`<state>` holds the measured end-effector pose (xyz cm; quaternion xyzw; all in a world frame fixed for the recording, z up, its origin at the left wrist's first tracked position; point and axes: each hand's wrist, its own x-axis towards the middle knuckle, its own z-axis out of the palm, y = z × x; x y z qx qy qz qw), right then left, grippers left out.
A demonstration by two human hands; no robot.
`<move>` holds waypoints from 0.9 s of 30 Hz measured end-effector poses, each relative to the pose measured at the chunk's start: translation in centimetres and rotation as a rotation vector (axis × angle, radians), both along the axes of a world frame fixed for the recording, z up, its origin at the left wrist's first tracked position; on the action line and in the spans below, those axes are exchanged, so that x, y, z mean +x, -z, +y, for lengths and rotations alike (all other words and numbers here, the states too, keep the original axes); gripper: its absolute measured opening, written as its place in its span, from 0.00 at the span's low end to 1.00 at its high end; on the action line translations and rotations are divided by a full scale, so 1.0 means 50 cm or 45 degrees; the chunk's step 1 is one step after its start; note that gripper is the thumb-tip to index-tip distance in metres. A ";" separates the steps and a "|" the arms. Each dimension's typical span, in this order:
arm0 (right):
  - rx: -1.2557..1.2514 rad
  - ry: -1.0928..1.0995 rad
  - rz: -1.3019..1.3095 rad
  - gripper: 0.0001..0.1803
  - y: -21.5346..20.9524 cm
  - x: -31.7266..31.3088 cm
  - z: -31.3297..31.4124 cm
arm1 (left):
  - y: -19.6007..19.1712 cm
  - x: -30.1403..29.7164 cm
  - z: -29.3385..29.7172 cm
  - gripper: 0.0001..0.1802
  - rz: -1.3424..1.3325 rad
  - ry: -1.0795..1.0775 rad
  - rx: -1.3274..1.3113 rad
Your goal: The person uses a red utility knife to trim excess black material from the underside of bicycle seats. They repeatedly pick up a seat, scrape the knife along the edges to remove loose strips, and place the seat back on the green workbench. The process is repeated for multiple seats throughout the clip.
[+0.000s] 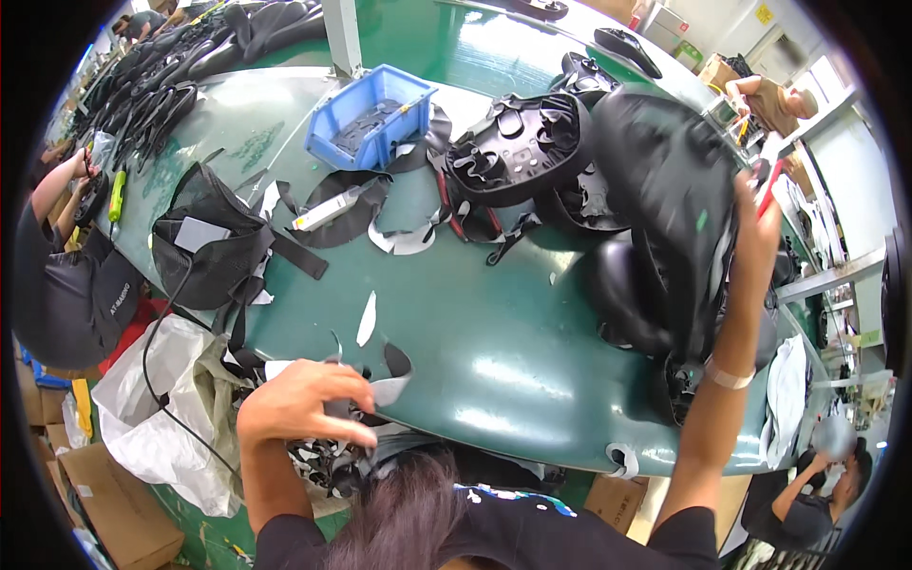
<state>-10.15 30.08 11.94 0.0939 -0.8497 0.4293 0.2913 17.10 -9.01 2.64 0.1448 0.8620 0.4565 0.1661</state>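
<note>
"Hands?"

"The left hand (309,399) is held loosely spread, seemingly empty. On the table (475,323), at right, a black shell (665,171) is touched by the right hand (755,233), whose grip cannot be told."

"Progress?"

"Underway, apparently; what is finished cannot be told. Other shells (518,142) are piled beyond."

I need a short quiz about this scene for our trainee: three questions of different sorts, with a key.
1. What lies inside the blue bin?
2. True or false: the left hand is near the front edge of the green table.
3. Which hand is beside the large blurred black part? A: left; B: right; C: both.

Key:
1. Dark flat pieces.
2. True.
3. B, the right hand.
</note>
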 end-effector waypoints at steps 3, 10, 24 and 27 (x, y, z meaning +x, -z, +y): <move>-0.161 0.191 -0.053 0.22 -0.050 -0.058 -0.019 | -0.010 -0.017 -0.002 0.10 0.087 -0.466 0.221; -0.060 -0.265 -0.431 0.27 0.127 -0.081 -0.245 | 0.047 -0.134 0.068 0.11 -0.005 -0.613 0.457; -0.368 -0.482 -1.095 0.21 0.248 0.324 -0.092 | 0.057 -0.215 0.129 0.28 -0.441 -0.809 1.231; 0.166 -0.614 -0.618 0.22 0.219 0.326 -0.065 | 0.070 -0.239 0.111 0.32 -0.315 -0.707 0.969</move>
